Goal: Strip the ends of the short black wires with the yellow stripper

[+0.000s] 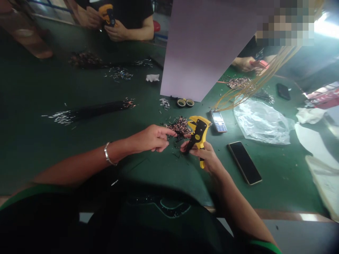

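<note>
My right hand [209, 155] grips a yellow and black wire stripper [198, 132] by its handles, jaws pointing up. My left hand [156, 138], with a bracelet on its wrist, has its index finger stretched toward the right and its other fingers loosely bent; I see nothing held in it. That fingertip is at the near edge of a pile of short black wires with bare copper ends [180, 126], just left of the stripper. Whether it touches a wire is too small to tell.
A bundle of long black wires [97, 108] lies left on the green table [164, 180]. Two tape rolls [185, 103] sit below a hanging pale panel [203, 46]. Rightward are a keypad phone [219, 121], smartphone [245, 162] and plastic bag [261, 121]. Co-workers' hands [116, 31] hold tools opposite.
</note>
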The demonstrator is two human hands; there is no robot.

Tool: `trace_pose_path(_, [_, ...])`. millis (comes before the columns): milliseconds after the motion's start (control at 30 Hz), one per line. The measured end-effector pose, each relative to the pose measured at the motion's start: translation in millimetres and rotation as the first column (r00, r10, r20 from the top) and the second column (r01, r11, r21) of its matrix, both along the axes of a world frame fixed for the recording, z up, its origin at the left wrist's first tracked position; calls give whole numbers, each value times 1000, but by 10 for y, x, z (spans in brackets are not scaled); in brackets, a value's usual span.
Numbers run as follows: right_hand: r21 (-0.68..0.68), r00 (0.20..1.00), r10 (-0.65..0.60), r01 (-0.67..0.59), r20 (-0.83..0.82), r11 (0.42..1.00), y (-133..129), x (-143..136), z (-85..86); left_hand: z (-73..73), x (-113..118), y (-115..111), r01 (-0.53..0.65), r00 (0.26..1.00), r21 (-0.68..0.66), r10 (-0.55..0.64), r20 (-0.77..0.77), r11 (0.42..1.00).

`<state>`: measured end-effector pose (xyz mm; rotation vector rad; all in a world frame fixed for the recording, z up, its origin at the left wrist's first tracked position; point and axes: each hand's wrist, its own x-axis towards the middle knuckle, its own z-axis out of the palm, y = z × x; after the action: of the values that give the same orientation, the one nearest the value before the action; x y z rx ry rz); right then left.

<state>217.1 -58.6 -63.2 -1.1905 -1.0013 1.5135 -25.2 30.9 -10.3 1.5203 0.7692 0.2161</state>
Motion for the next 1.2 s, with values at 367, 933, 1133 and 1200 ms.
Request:
trace_pose_path(367, [31,999,-25,23,49,999,-10,-16,-14,21,48,-28,35,999,-21,-35,5,999])
trace_pose_path(933, [41,996,-8,5,86,999,-8,-27,-41,-57,33,-22,26,999,-29,-25,30,999])
trace_pose_path(1133, [33,997,-15,13,72,999,-18,-39,-37,-20,30,-91,68,998,-81,-67,19,994])
trace_pose_path(1200, [35,996,-13,10,88,999,-23,-42,-34,-10,45,-102,74,997,-83,-73,20,994])
